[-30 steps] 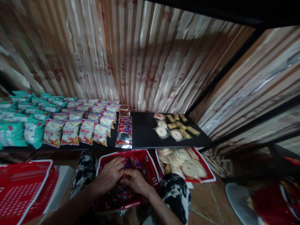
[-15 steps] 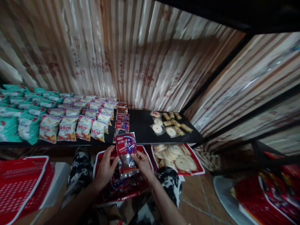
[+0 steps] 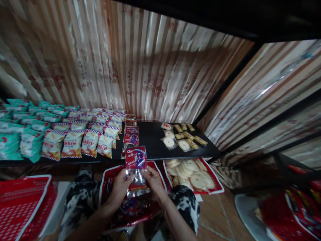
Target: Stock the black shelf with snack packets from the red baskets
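Note:
A red and clear snack packet is held upright between both my hands, just in front of the shelf edge. My left hand grips its left side, and my right hand pinches its right side with the thumb in front. Below them is a red basket with a white rim, holding more dark red packets. Behind the held packet, a row of similar red packets runs back along the black shelf.
White snack bags and teal bags fill the shelf's left side. Round white packaged crackers and small yellow packets lie to the right. A basket of round crackers stands below. An upper black shelf hangs overhead.
My left hand has closed onto the packet's left side; before, its fingers were loosely apart beside it. My right hand keeps its pinch. The view has shifted slightly.

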The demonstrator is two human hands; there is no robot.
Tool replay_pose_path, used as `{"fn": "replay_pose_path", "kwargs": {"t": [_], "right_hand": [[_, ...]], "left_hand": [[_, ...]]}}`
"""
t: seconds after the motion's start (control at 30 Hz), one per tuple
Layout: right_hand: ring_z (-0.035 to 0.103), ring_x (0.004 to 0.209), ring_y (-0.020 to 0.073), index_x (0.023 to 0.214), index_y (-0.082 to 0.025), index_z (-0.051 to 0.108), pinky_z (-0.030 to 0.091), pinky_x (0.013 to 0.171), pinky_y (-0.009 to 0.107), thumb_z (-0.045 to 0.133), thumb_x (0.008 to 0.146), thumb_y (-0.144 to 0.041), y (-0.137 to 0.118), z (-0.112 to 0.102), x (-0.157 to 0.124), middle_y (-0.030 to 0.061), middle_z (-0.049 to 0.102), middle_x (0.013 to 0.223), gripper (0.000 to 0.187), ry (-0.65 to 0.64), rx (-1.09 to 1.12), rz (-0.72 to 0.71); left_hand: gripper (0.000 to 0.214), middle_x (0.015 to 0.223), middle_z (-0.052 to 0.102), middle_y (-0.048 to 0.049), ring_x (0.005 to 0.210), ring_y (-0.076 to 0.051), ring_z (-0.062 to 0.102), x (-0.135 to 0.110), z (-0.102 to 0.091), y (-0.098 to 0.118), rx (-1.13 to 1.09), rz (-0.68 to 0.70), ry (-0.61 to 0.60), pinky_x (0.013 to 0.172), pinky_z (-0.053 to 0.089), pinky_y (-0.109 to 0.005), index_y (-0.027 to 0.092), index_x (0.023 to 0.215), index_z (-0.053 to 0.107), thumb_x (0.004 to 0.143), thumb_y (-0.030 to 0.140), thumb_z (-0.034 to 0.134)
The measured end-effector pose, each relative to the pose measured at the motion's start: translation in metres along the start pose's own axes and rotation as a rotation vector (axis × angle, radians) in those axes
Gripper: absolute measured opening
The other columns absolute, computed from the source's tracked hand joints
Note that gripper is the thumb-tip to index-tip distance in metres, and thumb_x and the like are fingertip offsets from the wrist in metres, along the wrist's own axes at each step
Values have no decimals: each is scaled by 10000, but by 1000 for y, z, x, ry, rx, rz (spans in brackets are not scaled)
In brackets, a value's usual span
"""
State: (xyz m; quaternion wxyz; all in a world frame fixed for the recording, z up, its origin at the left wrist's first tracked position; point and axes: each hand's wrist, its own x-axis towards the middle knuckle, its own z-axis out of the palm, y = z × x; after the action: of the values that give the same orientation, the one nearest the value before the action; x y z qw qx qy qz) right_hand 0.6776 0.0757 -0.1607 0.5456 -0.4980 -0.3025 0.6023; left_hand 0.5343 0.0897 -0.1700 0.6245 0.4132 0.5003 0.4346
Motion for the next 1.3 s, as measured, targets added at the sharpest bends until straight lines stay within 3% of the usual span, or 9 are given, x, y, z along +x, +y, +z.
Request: {"fn": "replay_pose_path", "kwargs": {"t": [0.2, 0.4, 0.67, 0.83, 1.07, 1.3], "right_hand": [[647, 675, 185, 958, -208, 639, 489, 636, 297, 757, 619, -424, -13, 6, -2, 16, 702, 782, 419, -58, 63, -50], [657, 771, 210, 1050, -224, 611, 497, 671, 311, 730, 656, -427, -9, 10, -5, 31, 703, 861, 458, -79, 36, -55], [644, 788, 203, 1012, -207, 641, 489, 671, 292, 724, 661, -439, -6, 13, 2, 32, 700, 849, 429, 27, 33, -124], [646, 763, 205, 978, -192, 650, 484, 649, 290, 739, 628, -420, -19, 15, 15, 30, 702, 823, 427, 99, 33, -120], [649, 756, 195, 951, -197, 638, 483, 655, 282, 736, 621, -399, -30, 13, 45, 12, 704, 802, 399, 86, 58, -148], [632, 640, 154, 1067, -191, 587, 477, 621, 264, 750, 585, -336, -31, 16, 82, -20, 692, 715, 529, 106, 50, -138]], "left_hand": [[416, 898, 700, -85, 829, -223, 657, 9, 5, 4, 27, 89, 34, 793, 502, -337, 157, 895, 594, 603, 444, 666], [320, 800, 678, -56, 764, -205, 643, 23, 1, 0, 94, 148, 78, 783, 501, -345, 161, 874, 592, 653, 392, 613], [370, 885, 698, -73, 811, -210, 661, 40, 10, 4, 13, 156, 86, 770, 515, -331, 168, 940, 565, 652, 386, 646], [449, 886, 703, -74, 792, -203, 669, 51, 18, 11, -17, 142, 91, 750, 519, -323, 164, 993, 554, 637, 410, 672], [459, 911, 699, -84, 830, -222, 668, 62, 19, 12, 9, 122, 63, 732, 523, -320, 159, 1011, 574, 636, 401, 680], [473, 974, 689, -93, 860, -204, 662, 88, 13, 22, 27, 140, 133, 773, 519, -317, 144, 1123, 545, 676, 253, 654]]}}
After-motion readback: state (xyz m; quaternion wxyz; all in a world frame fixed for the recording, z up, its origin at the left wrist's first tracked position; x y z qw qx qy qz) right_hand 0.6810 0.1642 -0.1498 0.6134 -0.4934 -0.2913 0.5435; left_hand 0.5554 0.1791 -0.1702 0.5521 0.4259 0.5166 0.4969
